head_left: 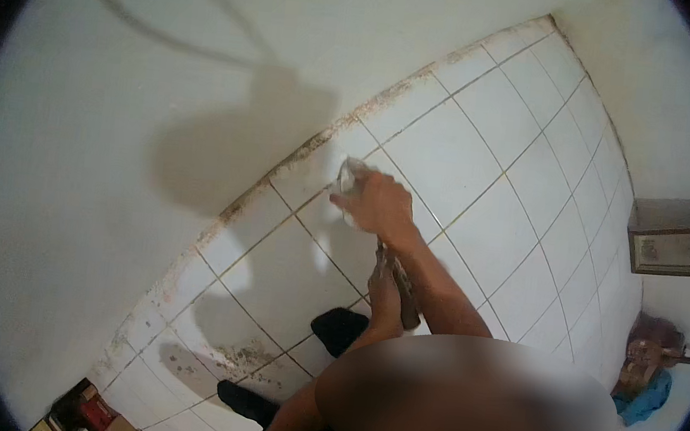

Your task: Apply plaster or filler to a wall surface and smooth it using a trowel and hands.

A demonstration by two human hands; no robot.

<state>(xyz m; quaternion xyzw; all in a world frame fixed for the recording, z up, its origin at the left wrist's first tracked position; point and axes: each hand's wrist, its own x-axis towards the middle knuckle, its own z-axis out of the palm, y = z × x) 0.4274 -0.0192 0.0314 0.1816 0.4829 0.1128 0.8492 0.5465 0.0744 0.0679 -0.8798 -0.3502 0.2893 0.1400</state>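
My right hand (381,206) is stretched out over the tiled floor near the foot of the wall. Its fingers are closed on a pale, shiny thing (350,174) whose kind I cannot make out. Closer to me, my left hand (385,292) is beneath my right forearm, with its fingers partly hidden. Along it lies a long, dark brown, stick-like piece (409,305), which the left hand seems to grip. Crumbly brown debris (244,359) is scattered on the tiles to the left of my feet.
White floor tiles (459,156) meet a pale wall (68,156) along a stained, flaking edge. Dark-covered feet (339,331) stand below. A framed box-like piece (674,250) and a blue bag (644,400) are at the right. Boxes (98,412) sit lower left. A blurred oval hides the lower middle.
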